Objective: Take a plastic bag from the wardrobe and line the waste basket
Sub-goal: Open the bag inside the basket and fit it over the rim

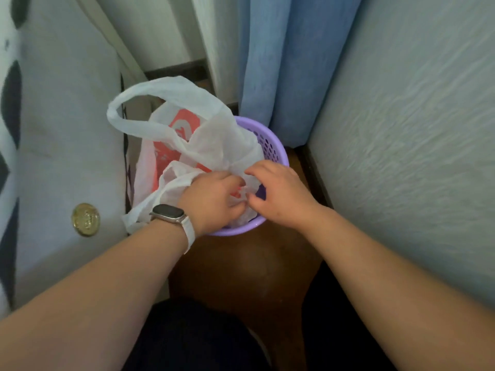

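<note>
Head view: the purple waste basket (273,145) stands on the brown floor (249,269), in the corner formed by a blue curtain (278,70) at the far side and a pale textured wall (401,129) on the right. Its perforated side wall is visible at the far right rim.

A white plastic bag (214,129) with red print lies over the mouth of the waste basket. Part of the bag is inside the rim; the remainder spills over the left rim. One loop handle stands upright above the left side, and a second handle hangs down beside the left wrist.

The left hand (211,199) is closed on bag film at the near rim, fingers curled into the plastic. A watch (168,211) with a white strap sits on the left wrist. The right hand (278,194) is just beside it, over the near right portion of the rim, fingers bent and pinching the bag film. The two hands nearly touch.

To the left stands a pale cabinet door (67,129) with a round brass knob (85,219).
</note>
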